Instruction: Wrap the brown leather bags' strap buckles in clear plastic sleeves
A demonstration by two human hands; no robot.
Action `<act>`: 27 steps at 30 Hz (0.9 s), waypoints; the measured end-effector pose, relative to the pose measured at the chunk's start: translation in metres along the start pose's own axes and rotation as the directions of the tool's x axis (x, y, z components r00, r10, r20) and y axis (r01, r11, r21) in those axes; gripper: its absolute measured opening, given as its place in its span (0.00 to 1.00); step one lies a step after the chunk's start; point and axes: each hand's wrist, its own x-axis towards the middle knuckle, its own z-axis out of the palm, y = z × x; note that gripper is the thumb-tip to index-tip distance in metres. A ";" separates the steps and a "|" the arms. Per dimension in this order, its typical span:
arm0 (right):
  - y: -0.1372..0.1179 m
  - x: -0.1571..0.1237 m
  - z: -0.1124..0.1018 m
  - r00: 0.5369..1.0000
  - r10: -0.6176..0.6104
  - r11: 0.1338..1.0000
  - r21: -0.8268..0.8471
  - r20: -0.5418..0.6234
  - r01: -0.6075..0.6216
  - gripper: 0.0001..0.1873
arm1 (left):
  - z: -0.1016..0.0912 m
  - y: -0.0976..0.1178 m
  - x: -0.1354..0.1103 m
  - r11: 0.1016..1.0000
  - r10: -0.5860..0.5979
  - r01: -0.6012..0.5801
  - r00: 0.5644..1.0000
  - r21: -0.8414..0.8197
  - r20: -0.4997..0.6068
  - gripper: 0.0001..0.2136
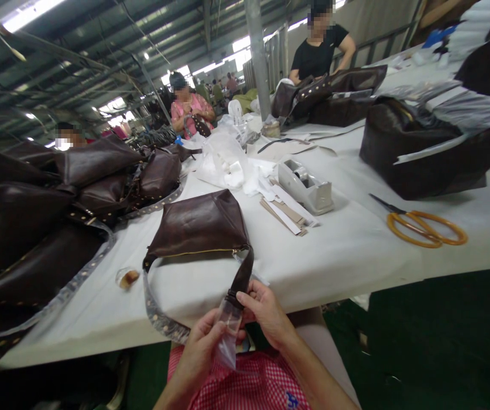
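A dark brown leather handbag (202, 225) lies on the white-covered table, its gold zipper edge facing me. Its shoulder strap (243, 273) loops down over the table edge to my hands; the strap's left part is studded and wrapped in clear film. My left hand (206, 336) pinches a clear plastic sleeve (229, 341) at the strap's end. With thumb and fingers, my right hand (266, 310) grips the strap by its dark loop, just above the sleeve. Both hands are closed and close together over my lap. The fingertips behind the plastic are partly hidden.
Brown bags (18, 222) are piled at left; another bag (432, 148) stands at right. Orange-handled scissors (426, 226), a tape dispenser (307, 185), paper strips (285, 210) and a small amber-stained object (127, 278) lie on the table (347, 245). Co-workers are beyond.
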 end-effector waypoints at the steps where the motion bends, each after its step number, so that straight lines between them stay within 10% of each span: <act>1: -0.001 0.000 0.000 1.000 -0.002 1.000 0.001 0.004 0.002 0.22 | 0.001 0.000 0.000 1.000 -0.009 0.009 1.000 -0.020 -0.012 0.23; 27: 0.001 0.004 -0.001 0.992 -0.053 0.995 -0.093 -0.111 0.043 0.24 | 0.011 0.016 0.003 0.986 -0.123 0.116 0.991 0.121 0.054 0.19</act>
